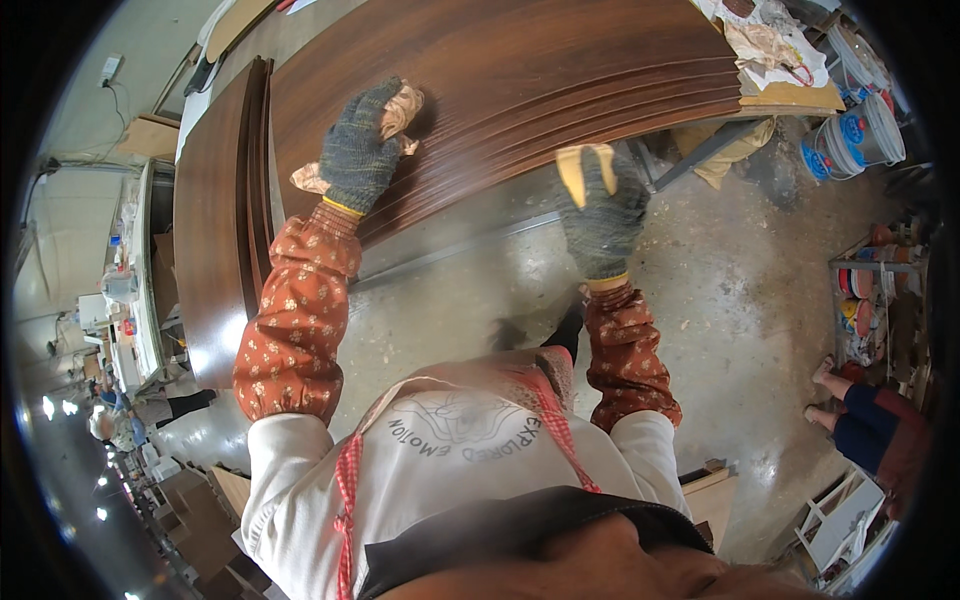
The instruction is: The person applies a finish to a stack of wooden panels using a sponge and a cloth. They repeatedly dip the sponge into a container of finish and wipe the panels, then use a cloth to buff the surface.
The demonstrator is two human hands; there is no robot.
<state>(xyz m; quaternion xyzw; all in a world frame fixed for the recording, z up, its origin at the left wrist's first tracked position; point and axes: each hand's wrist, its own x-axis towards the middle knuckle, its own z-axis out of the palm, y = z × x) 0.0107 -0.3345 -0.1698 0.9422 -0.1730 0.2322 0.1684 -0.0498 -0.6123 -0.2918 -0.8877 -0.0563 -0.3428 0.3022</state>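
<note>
My left hand (361, 146), in a dark grey knit glove with a yellow cuff, presses a crumpled beige cloth (403, 110) onto a glossy dark brown wood panel (525, 56). Part of the cloth pokes out on the other side of the wrist. My right hand (602, 217), gloved alike, is in the air just off the panel's near edge. A pale yellow piece (571, 176) shows at its fingers, with a dark finger lying across it; blur hides what it is made of. Grooves or stacked edges run along the panel's near side.
More brown panels (217, 217) stand at the left. Crumpled paper or cloth (761, 49) lies at the right end, near clear plastic buckets (855, 139). A metal table leg (686, 154) slants below. Spools (855, 283) fill a rack at right; a person (870, 424) is near it.
</note>
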